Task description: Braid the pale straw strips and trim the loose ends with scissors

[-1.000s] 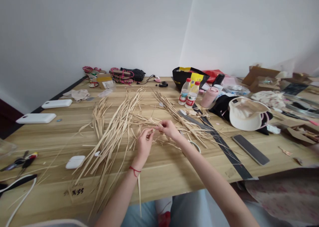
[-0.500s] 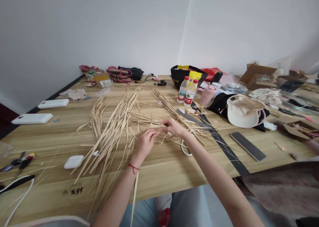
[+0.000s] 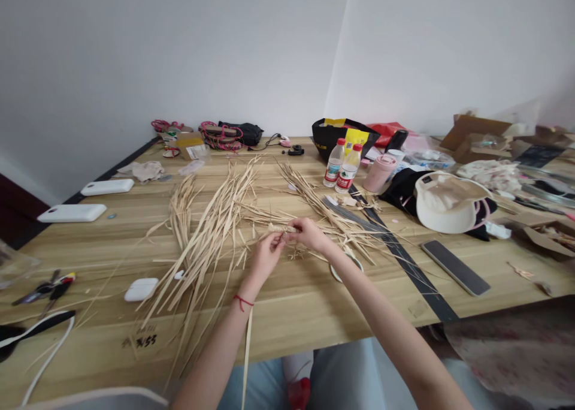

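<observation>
A small woven piece of straw (image 3: 282,228) is held between my two hands above the middle of the table. My left hand (image 3: 268,251) pinches its near left part, fingers closed. On the right side, my right hand (image 3: 306,232) has its thumb and fingers closed on the same piece, with the fingertips of both hands almost touching. One long straw strip (image 3: 247,353) hangs down past my left wrist over the table edge. Loose straw strips (image 3: 215,218) lie in a big bundle to the left, and another bundle (image 3: 305,191) fans out behind my right hand.
A white tape roll (image 3: 347,272) lies under my right forearm. To the right are two bottles (image 3: 348,170), a pink cup (image 3: 380,171), a cream cap (image 3: 444,203) and a phone (image 3: 454,267). White earbud case (image 3: 141,289) and power banks (image 3: 72,213) sit at left.
The view has shifted slightly, so the table items appear a little further right. Both hands stay closed on the woven straw piece, with only small finger movements.
</observation>
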`<state>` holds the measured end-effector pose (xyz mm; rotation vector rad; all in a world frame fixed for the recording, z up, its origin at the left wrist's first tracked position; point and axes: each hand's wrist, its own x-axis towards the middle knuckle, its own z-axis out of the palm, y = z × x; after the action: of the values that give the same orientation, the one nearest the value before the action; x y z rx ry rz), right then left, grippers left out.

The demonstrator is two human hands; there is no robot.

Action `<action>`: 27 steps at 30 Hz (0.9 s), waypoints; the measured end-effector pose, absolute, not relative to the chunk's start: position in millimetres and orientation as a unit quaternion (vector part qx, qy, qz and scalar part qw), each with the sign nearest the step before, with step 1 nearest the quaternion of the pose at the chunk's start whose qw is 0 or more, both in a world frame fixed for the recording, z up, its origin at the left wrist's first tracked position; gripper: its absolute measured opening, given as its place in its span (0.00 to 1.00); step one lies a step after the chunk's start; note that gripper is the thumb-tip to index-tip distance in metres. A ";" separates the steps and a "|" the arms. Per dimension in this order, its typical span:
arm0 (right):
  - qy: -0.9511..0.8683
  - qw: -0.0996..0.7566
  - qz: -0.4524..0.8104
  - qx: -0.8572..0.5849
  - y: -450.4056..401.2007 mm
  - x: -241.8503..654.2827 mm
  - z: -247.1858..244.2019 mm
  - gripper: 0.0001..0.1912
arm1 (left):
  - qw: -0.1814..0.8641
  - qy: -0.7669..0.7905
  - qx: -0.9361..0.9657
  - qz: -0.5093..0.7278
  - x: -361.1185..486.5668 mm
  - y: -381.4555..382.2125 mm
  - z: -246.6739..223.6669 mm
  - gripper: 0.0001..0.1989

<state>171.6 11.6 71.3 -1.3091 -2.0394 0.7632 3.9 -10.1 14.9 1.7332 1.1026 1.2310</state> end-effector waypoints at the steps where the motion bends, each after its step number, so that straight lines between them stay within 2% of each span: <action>1: -0.770 0.289 0.279 -0.496 12.2 171.1 72.0 0.09 | 0.379 0.424 0.670 0.477 3.0 -9.2 14.9 0.11; 7: -0.790 0.257 0.232 -0.506 12.1 169.8 75.9 0.08 | 0.482 0.379 0.665 0.427 -5.5 -3.5 10.0 0.14; 12: -0.798 0.224 0.253 -0.499 10.2 180.0 72.2 0.11 | 0.451 0.408 0.683 0.405 -8.2 -0.1 -2.3 0.12; 16: -0.789 0.200 0.282 -0.507 14.8 194.3 63.9 0.10 | 0.366 0.452 0.694 0.424 -6.6 -1.9 -3.3 0.10; 22: -0.722 0.273 0.388 -0.504 19.4 201.0 52.3 0.11 | 0.088 0.443 0.794 0.407 3.2 -20.5 17.2 0.12; 27: -0.670 0.315 0.458 -0.492 19.9 196.6 50.2 0.14 | 0.003 0.455 0.792 0.406 6.8 -30.9 30.0 0.13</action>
<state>196.6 19.9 50.2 -1.2966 -1.7642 1.2062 6.8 -30.9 30.0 2.4844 1.4269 1.2729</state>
